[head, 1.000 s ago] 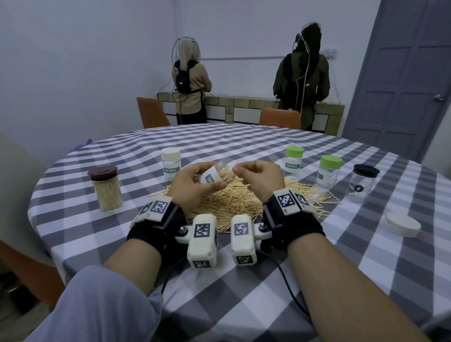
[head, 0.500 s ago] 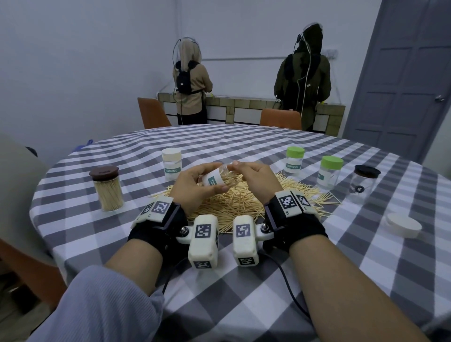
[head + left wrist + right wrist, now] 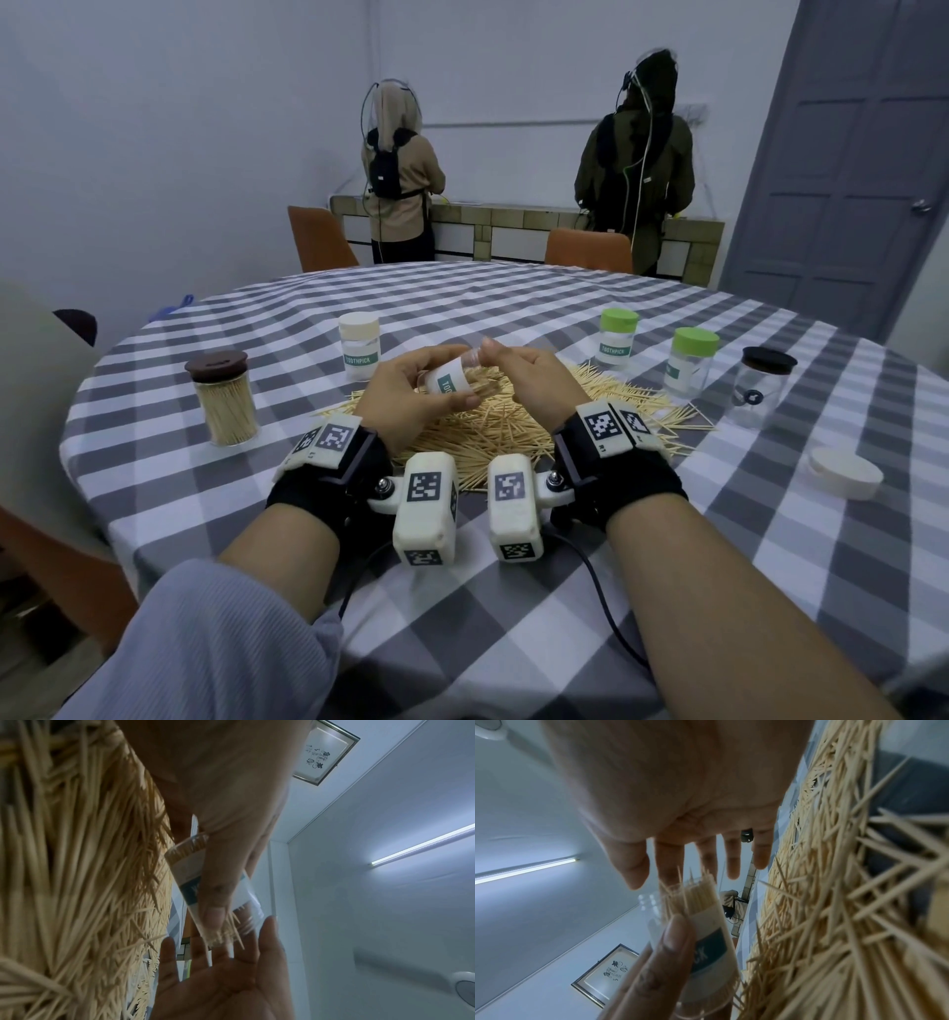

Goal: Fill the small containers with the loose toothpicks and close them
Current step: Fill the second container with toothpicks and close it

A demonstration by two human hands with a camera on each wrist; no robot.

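My left hand (image 3: 405, 395) grips a small clear container (image 3: 452, 381) with a white "TOOTHPICK" label, tilted with its open mouth towards my right hand. It is packed with toothpicks whose tips stick out of the mouth (image 3: 693, 882). My right hand (image 3: 526, 377) is open, its straight fingers (image 3: 670, 862) held against those tips. In the left wrist view my thumb (image 3: 213, 902) lies across the container (image 3: 187, 874), facing the right palm (image 3: 226, 983). A big pile of loose toothpicks (image 3: 513, 437) lies on the table under both hands.
On the checked tablecloth (image 3: 513, 591) stand a cream-lidded container (image 3: 358, 345), a brown-lidded jar full of toothpicks (image 3: 223, 398), two green-lidded containers (image 3: 619, 336) (image 3: 693, 360) and a black-lidded clear jar (image 3: 765, 377). A loose cream lid (image 3: 845, 470) lies right. Two people stand at the back counter.
My right hand has closed the gap to the container's mouth, and its fingers now meet the toothpick tips. The left hand has raised and tilted the container slightly.
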